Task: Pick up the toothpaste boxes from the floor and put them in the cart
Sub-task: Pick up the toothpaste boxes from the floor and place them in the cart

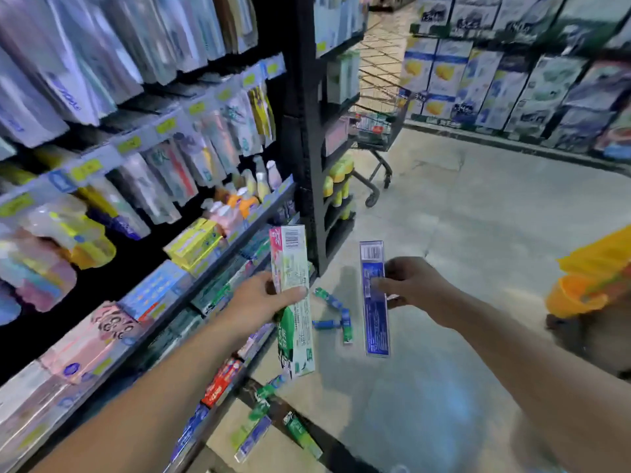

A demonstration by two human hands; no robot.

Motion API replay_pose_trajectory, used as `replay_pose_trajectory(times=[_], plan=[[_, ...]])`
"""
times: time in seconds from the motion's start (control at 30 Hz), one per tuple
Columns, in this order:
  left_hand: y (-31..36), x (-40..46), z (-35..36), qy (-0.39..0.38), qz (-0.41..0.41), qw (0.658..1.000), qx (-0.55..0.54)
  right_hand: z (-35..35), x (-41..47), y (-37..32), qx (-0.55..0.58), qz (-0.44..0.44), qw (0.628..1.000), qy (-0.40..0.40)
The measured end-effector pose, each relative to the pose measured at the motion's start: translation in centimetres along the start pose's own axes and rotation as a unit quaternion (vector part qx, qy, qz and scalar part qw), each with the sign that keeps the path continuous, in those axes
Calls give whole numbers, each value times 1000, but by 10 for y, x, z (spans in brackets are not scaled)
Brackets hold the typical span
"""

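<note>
Toothpaste boxes: you pinch a green box [294, 298] in your left hand [259, 302] and a blue box [374, 298] in your right hand [409, 285], likely light, stiff card best gripped mid-length, more boxes [333, 314] on the floor [461, 250], cart [375, 138] well ahead.

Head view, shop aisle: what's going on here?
A person stands by the shelves, a toothpaste box in each hand: the left hand grips a green box, the right hand pinches a blue box. Both boxes are held upright above the floor. More boxes lie on the floor ahead and near the shelf base. The cart waits further down the aisle, past the shelf end.
</note>
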State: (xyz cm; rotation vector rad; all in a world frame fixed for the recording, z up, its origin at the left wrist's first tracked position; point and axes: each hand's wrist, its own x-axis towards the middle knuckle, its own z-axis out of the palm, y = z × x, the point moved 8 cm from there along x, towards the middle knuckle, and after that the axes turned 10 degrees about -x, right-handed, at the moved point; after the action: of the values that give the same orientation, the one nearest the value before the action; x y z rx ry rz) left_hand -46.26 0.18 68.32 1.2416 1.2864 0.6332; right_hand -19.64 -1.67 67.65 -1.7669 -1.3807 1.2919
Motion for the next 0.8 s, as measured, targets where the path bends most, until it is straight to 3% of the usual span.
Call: replay_pose_trajectory(times=[0.33,0.57,0.8], plan=[[93,149,155,-42,9,999,7,-198,69,47,31,15,996,79],[124,275,212,-88,-11,996,11,-274,153,72,45,53,993,98],[190,419,249,-128,-18,991,-12,-358,260,44,41,61,990,119]])
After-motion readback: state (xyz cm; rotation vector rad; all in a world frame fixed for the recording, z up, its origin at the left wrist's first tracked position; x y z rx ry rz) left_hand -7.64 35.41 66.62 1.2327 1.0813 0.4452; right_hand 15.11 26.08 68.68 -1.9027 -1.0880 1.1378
